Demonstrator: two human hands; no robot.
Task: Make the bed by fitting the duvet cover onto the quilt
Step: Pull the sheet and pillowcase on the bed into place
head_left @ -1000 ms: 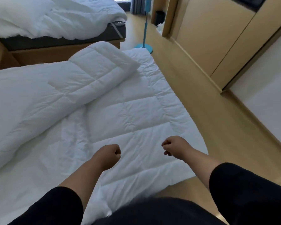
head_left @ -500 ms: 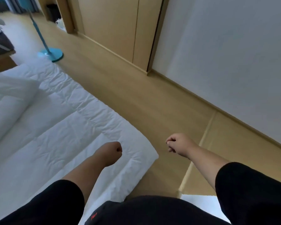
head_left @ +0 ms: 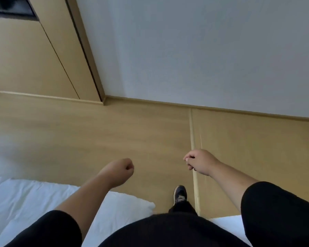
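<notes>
Quilt (head_left: 43, 198) has slid to seven o'clock as I turn away; both hands, left (head_left: 121, 169) and right (head_left: 201, 162), stay fisted, empty — probably fetching the cover.

Black sleeves (head_left: 278, 213), black top, dark sneaker (head_left: 179, 194) with pale markings.

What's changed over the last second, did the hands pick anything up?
No. The view has swung right, away from the bed: the quilt has slid to the lower left corner, and the wall and floor now fill the frame. A shoe has come into sight. The left hand and right hand stay curled and hold nothing.
</notes>
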